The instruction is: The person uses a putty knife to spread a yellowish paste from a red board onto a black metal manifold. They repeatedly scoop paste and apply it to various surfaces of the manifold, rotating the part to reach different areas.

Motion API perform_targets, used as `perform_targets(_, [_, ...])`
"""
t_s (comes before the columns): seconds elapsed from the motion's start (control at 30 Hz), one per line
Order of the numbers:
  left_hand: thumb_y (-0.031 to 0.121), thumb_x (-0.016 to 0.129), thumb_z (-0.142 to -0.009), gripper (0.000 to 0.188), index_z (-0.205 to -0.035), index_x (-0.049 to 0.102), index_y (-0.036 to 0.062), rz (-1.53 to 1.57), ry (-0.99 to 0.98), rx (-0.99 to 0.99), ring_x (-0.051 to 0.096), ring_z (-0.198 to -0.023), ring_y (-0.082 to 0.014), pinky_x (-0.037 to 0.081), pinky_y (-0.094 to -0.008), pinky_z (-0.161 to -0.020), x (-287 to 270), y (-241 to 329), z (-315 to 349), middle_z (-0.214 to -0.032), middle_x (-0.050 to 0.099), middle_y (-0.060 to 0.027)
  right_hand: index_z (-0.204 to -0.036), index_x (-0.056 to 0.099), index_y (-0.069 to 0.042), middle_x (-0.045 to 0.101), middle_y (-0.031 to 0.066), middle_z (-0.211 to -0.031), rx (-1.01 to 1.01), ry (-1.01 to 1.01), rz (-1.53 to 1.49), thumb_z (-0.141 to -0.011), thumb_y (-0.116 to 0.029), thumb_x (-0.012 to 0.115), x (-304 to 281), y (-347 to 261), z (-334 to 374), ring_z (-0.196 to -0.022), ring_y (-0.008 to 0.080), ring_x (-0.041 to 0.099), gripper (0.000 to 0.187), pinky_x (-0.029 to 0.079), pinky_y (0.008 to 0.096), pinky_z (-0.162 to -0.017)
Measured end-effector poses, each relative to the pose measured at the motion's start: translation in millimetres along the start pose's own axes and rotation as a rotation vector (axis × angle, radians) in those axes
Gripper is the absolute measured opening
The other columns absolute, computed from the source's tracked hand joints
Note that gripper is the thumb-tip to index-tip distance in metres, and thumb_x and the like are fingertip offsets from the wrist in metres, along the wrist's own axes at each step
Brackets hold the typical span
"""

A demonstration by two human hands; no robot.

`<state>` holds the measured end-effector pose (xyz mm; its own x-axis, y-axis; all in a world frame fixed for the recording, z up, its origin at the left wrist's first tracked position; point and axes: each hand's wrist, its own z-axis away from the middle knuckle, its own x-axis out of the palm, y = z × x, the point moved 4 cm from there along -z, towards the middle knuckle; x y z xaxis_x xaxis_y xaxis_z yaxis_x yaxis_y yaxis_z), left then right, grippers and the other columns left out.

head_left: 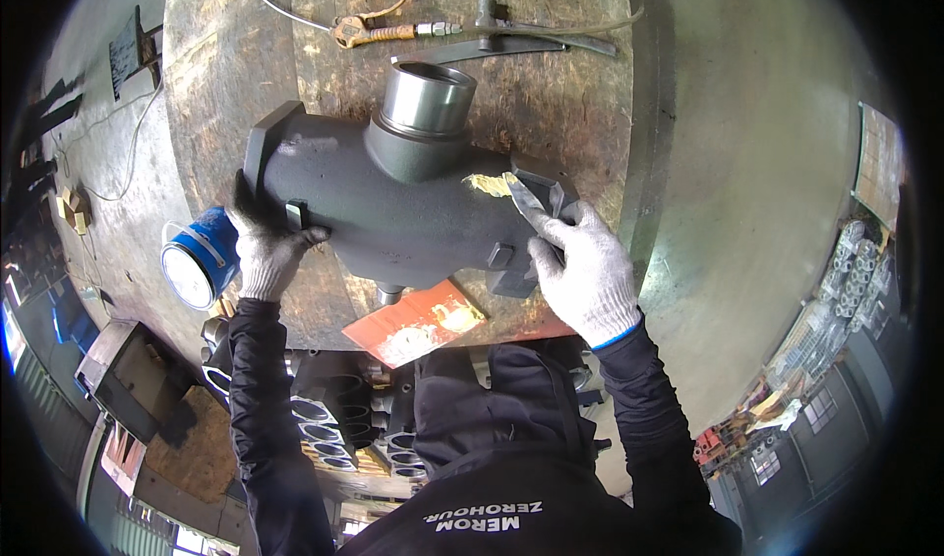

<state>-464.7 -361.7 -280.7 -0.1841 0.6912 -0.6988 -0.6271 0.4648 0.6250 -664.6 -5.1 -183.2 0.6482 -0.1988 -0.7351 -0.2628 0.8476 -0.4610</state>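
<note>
Long black sleeves (644,409), wrinkled; black top (580,522), white block lettering (484,517) in two lines (upside down here); dark trousers (457,399), creased; left glove (265,256) pale grey knit, dark smudges at tips; right glove (593,276) same knit, cleaner, blue band (618,337) at wrist

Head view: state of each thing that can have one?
Right hand: gloved, gripping knife
Knife: blade at yellow paste
Left hand: gloved, on casting
Casting: lying, paste-smeared
Red board: flat, paste-smeared
Bucket: looks upright; lidded or open unclear
Hammer: lying
Orange gun: lying, hose attached
</note>
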Motion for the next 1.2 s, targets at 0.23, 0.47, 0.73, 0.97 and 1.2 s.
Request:
perform_targets(0.23, [0.023, 0.105, -0.052, 0.151, -0.163, 0.006, -0.0004, 0.061, 0.000, -0.028, 0.037, -0.151, -0.0329, 0.033, -0.0399, -0.124, -1, 5, 2, -0.163, 0.034, -0.0248, -0.125, 0.077, -0.015, 0.068, 0.0167, -0.108, -0.030, 0.016, -0.033, -0.090, -0.019, 0.076, -3, -2, 3, -0.093, 0.0360, 0.071, 0.035, 0.058, 0.0436, -0.081])
perform_targets(0.47, [0.027, 0.105, -0.052, 0.154, -0.164, 0.003, -0.0012, -0.059, -0.008, 0.003, 0.034, -0.153, -0.0332, 0.029, -0.0383, -0.126, 0, -1, 1, -0.166, 0.029, -0.0245, -0.125, 0.076, -0.011, 0.066, 0.0177, -0.106, -0.006, 0.044, -0.008, -0.091, -0.018, 0.076, -1, 4, 15, -0.092, 0.0354, 0.070, 0.035, 0.057, 0.0427, -0.081])
perform_targets(0.73, [0.026, 0.104, -0.055, 0.154, -0.165, 0.000, 0.0013, -0.021, -0.044, -0.008, 0.035, -0.152, -0.0323, 0.030, -0.0381, -0.125, -1, 5, 3, -0.166, 0.032, -0.0234, -0.127, 0.076, -0.015, 0.063, 0.0182, -0.103, -0.007, 0.056, 0.017, -0.090, -0.018, 0.076, 14, -1, 10, -0.090, 0.0358, 0.069, 0.037, 0.056, 0.0435, -0.079])
perform_targets(0.97, [0.027, 0.104, -0.056, 0.152, -0.165, 0.001, 0.0013, 0.056, -0.020, 0.023, 0.038, -0.150, -0.0322, 0.032, -0.0387, -0.125, 1, 2, 2, -0.164, 0.034, -0.0236, -0.131, 0.074, -0.016, 0.063, 0.0174, -0.103, -0.004, 0.085, -0.059, -0.091, -0.016, 0.075, 8, -3, 16, -0.090, 0.0350, 0.067, 0.040, 0.055, 0.0424, -0.079])
perform_targets(1.2, [0.039, 0.104, -0.053, 0.154, -0.165, 0.005, 0.0010, -0.113, 0.012, 0.042, 0.040, -0.149, -0.0351, 0.032, -0.0396, -0.124, -1, 0, 2, -0.161, 0.037, -0.0239, -0.133, 0.074, -0.017, 0.065, 0.0193, -0.110, -0.007, 0.040, -0.056, -0.092, -0.021, 0.075, 28, -16, 14, -0.097, 0.0367, 0.070, 0.041, 0.057, 0.0438, -0.084])
